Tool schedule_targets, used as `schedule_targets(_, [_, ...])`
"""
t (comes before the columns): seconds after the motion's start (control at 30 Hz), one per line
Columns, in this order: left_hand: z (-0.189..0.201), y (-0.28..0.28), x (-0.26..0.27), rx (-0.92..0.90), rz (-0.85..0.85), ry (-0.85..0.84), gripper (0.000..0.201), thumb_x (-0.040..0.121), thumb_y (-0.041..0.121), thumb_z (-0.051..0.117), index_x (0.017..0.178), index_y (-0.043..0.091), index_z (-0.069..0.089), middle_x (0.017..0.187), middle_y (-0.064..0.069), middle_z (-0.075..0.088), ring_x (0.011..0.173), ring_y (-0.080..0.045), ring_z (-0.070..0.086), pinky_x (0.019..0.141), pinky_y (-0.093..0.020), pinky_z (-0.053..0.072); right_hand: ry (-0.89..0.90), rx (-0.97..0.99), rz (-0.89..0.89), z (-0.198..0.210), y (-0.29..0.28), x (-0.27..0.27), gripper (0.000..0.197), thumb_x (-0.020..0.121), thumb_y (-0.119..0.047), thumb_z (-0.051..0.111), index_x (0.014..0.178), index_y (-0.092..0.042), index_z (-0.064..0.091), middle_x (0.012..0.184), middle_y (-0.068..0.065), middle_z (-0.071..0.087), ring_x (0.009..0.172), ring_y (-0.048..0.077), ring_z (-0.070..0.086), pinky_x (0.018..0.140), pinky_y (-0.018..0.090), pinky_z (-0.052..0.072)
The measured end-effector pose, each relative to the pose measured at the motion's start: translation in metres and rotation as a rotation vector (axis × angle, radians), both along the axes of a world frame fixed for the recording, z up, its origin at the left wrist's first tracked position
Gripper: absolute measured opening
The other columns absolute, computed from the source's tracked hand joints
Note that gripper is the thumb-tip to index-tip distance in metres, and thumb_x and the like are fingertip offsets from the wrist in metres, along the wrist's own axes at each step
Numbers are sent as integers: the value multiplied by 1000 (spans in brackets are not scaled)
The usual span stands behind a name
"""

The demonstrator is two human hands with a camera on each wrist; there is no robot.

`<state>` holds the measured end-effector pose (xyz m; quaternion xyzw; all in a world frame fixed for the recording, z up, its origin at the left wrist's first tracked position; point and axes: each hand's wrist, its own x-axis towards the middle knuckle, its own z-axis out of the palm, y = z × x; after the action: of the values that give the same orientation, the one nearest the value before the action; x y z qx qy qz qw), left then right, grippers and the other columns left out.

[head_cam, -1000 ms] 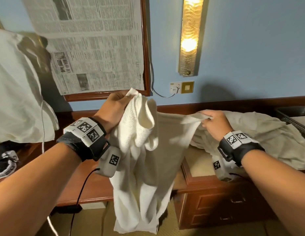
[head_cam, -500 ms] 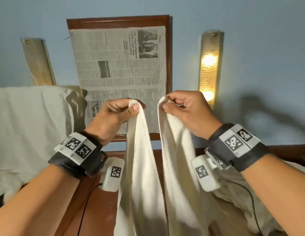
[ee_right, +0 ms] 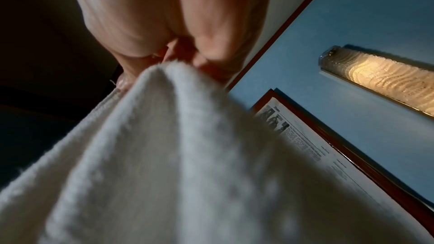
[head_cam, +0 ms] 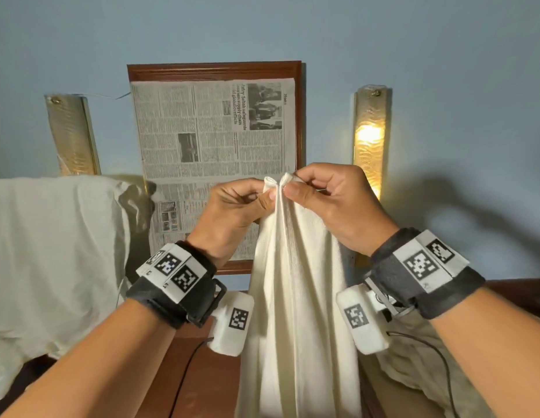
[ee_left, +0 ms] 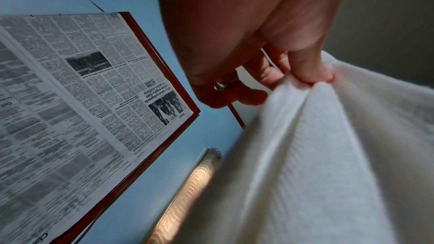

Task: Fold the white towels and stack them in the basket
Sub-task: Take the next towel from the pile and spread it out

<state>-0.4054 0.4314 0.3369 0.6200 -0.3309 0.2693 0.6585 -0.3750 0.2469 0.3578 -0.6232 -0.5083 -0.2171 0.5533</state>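
Looking from the head view, we pinch the white towel [head_cam: 296,297] with the left hand [head_cam: 232,218] and right hand [head_cam: 332,206] — corners touching, cloth hanging. From the left wrist, then the right, both pinches look tight — we should match edges before folding; no basket shows.

A dark reddish-brown wooden surface [head_cam: 208,384] runs along the foot of the blue wall. A crumpled off-white cloth [head_cam: 413,360] lies on its right part, and a thin black cable [head_cam: 184,378] trails across it.
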Motion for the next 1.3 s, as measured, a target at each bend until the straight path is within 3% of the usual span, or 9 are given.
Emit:
schedule_targets(0.13, [-4,-6,6,1,11,9,34,72,39,87,92,13,75,91,-19,66,85,-38,52,79,-48,45,21,-22,12,-7,-1,6,17,93,-19,64,97,-3,68,90,15,69,83,15,63,79,27,51])
schedule_targets(0.3, [-6,-13,7,65,103,21,37,69,25,82,87,5,56,78,-1,66,69,-13,64,71,-26,54,327,-120,284,-30,-5,14,25,92,-30,59,110,-16,67,110,5,70,114,21,62,106,36,44])
schedule_targets(0.4, [-19,-19,4,86,167,88,51,75,41,83,81,-6,61,79,-23,65,73,-26,62,75,-36,52,329,-117,162,-43,-9,21,27,90,-27,61,104,-4,64,103,15,69,100,18,62,97,38,49])
schedule_targets(0.53, [-45,-34,-3,88,149,250,50,99,32,59,99,-17,63,98,-40,63,86,-49,62,85,-54,49,267,-155,56,-61,-7,27,16,88,-23,63,87,-7,59,77,-4,55,76,11,50,73,31,43])
schedule_targets(0.7, [-71,-43,-10,287,272,292,32,96,19,66,77,-7,62,67,-12,57,62,-19,50,64,-34,41,194,-113,-86,-67,-15,33,28,85,-26,66,86,0,56,76,7,52,71,17,49,69,35,43])
schedule_targets(0.8, [-67,-48,-7,339,340,265,29,100,17,59,86,-7,67,71,-14,64,61,-12,53,59,-27,43,188,-99,-102,-68,-20,33,26,85,-26,69,80,-5,54,73,5,49,69,15,45,66,31,39])
schedule_targets(1.03, [-65,-55,0,265,291,354,43,93,24,56,105,-17,58,103,-44,58,87,-51,60,83,-66,47,430,-57,160,-86,-47,26,22,97,-12,53,76,-11,59,71,-1,53,69,8,49,66,13,41])
schedule_targets(1.13, [-67,-62,2,365,373,325,34,100,19,55,96,-15,58,84,-28,59,77,-27,53,71,-43,45,473,-68,181,-94,-54,28,21,98,-10,52,80,-9,61,66,-11,55,63,3,48,63,13,40])
schedule_targets(1.3, [-67,-76,3,462,496,291,33,103,20,53,91,-9,63,75,-9,53,66,-11,45,58,-21,38,547,57,189,-99,-65,36,19,93,-17,53,77,-19,63,69,-6,55,62,7,44,57,21,36])
